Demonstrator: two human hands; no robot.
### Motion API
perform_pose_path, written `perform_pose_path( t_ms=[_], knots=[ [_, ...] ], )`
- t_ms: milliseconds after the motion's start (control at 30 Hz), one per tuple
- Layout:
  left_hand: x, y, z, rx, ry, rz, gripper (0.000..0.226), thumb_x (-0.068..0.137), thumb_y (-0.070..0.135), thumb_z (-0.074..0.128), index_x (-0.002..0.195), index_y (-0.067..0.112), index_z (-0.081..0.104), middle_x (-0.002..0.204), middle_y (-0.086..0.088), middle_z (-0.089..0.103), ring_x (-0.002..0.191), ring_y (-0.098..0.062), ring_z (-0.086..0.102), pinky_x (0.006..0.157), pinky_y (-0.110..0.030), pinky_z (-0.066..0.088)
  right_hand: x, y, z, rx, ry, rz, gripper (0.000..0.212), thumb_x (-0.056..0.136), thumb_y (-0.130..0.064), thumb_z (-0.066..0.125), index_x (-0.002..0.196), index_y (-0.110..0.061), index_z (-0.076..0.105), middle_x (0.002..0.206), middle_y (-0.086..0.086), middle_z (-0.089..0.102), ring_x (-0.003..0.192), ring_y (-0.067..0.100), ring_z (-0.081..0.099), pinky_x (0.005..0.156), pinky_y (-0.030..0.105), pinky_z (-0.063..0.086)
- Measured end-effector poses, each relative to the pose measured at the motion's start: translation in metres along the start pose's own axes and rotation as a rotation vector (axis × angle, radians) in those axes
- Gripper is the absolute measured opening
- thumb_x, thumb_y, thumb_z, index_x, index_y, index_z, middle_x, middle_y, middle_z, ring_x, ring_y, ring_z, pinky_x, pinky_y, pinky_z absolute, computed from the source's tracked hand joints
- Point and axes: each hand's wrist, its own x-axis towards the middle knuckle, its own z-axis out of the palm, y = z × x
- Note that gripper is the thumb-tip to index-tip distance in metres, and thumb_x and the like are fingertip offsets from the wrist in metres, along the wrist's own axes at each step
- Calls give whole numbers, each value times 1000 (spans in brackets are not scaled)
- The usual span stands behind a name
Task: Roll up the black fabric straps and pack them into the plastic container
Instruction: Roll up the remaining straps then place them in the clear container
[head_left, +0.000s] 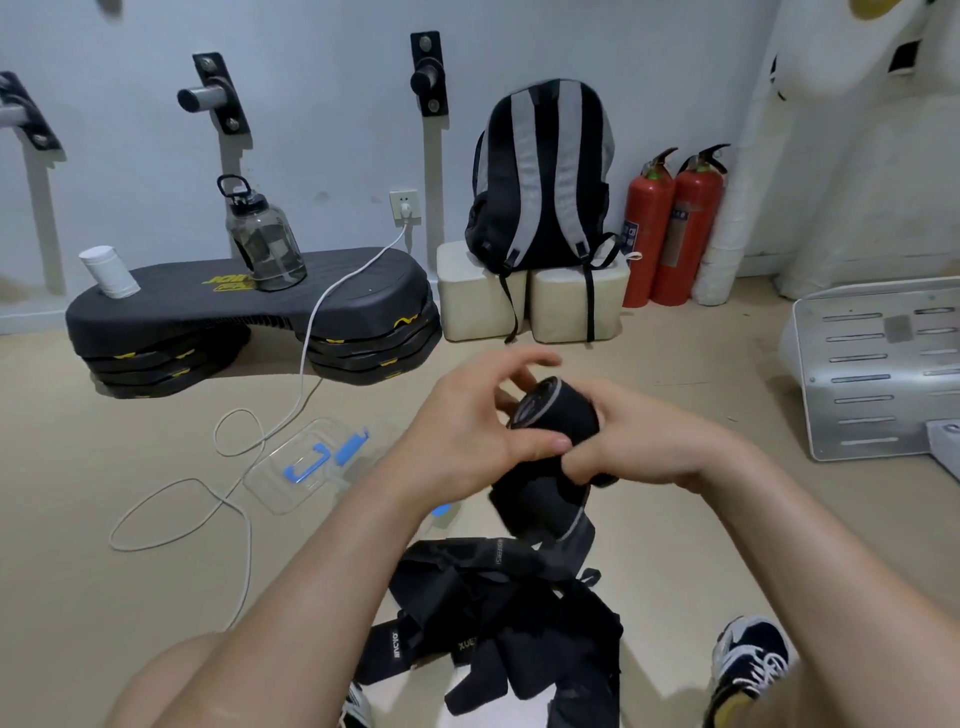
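— Where is the strap being worked on?

— In front of the black step platform (249, 306) and to its right, held up off the floor. Both hands grasp it. The left hand (467, 431) pins the rolled strap (553, 410) with its thumb, fingers arched over the roll's end. The right hand (639, 447) wraps round the roll's other side.

— Is it fully rolled?

— No. A loose tail with grey edging hangs from the roll towards the pile of straps (498, 613), which lies further in front of the platform, beside a sneaker (753, 660).

— Any writing on the pile?

— Pale letters "XUE" on one strap, the rest hidden. The small print on the other straps is too small to read.

— And the plastic container (296, 478)?

— Clear, with blue clips, on the floor just in front of the platform. I cannot tell whether it is the box or its lid.

— Does the platform carry a brand?

— A yellow logo, upside down; I cannot read it. On the platform stand a smoky water bottle (265, 239) and a white canister (109, 273).

— What else?

— A white charging cable (291, 374) crosses the platform. To its right, a backpack (543, 176) sits on pale blocks (530, 299), then two red fire extinguishers (670, 223), their labels illegible.
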Motion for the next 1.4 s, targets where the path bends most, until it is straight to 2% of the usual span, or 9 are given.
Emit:
perform_pose_path(
  t_ms=[133, 267, 500, 634, 801, 901, 1034, 1234, 1401],
  knots=[
    [4, -7, -14, -7, 120, -27, 40, 66, 16, 89, 89, 27, 59, 87, 12, 61, 83, -11, 60, 80, -31, 54, 2, 6, -10, 23, 280, -104, 37, 64, 11, 59, 81, -21, 64, 60, -9, 55, 56, 8, 50, 54, 29, 41],
    [2, -16, -8, 243, 38, 100, 34, 64, 27, 91, 91, 25, 70, 85, 15, 60, 84, -2, 55, 78, -11, 39, 1, 7, -14, -42, 486, -188, 49, 62, 12, 62, 77, -35, 64, 64, -13, 61, 62, 4, 55, 57, 23, 45],
    [7, -21, 7, 720, 167, 303, 24, 70, 45, 81, 84, 27, 73, 83, 11, 32, 83, -5, 18, 69, -31, 12, -3, 1, -9, -52, 583, -258, 41, 60, 1, 61, 80, -35, 61, 72, -11, 64, 71, 12, 60, 64, 30, 48],
    [6, -15, 14, 648, 195, 282, 35, 65, 52, 72, 55, 27, 50, 83, 11, 35, 84, -7, 22, 68, -31, 12, -3, -2, -6, -116, 703, -283, 36, 60, -8, 59, 76, -40, 60, 75, -15, 65, 77, 11, 63, 69, 34, 52],
    [0, -4, 22, 669, 180, 423, 37, 66, 47, 71, 59, 25, 42, 85, 10, 49, 90, -14, 40, 74, -31, 19, 2, 4, -12, -67, 840, -269, 36, 66, -6, 63, 74, -40, 58, 68, -19, 62, 71, 8, 58, 66, 30, 46],
    [-6, 10, 25, 666, 26, 297, 42, 84, 44, 65, 65, 27, 31, 70, 11, 48, 78, -19, 49, 78, -34, 31, 7, 10, -15, -75, 900, -237, 34, 70, -6, 65, 73, -38, 57, 68, -15, 62, 71, 11, 58, 66, 33, 47],
    [-9, 14, 25, 551, -45, 48, 26, 86, 43, 65, 76, 22, 52, 72, 4, 63, 78, -21, 60, 69, -34, 46, 11, 15, -11, -148, 936, -207, 30, 72, -7, 66, 79, -35, 58, 71, -12, 63, 75, 17, 60, 67, 34, 49],
    [-15, 13, 18, 45, -48, -6, 49, 81, 18, 73, 48, 6, 38, 78, 1, 57, 77, -13, 55, 77, -29, 43, 13, 17, -27, -108, 1057, -140, 20, 75, -11, 65, 89, -25, 64, 81, -6, 68, 83, 23, 63, 75, 42, 54],
    [-7, -7, 1, 351, -99, -143, 48, 78, 21, 67, 48, 12, 30, 44, 0, 26, 49, -18, 27, 51, -31, 27, 12, 10, -20, -189, 921, -150, 29, 72, -5, 66, 75, -31, 54, 71, -11, 60, 73, 18, 56, 65, 33, 45]
  ],
)
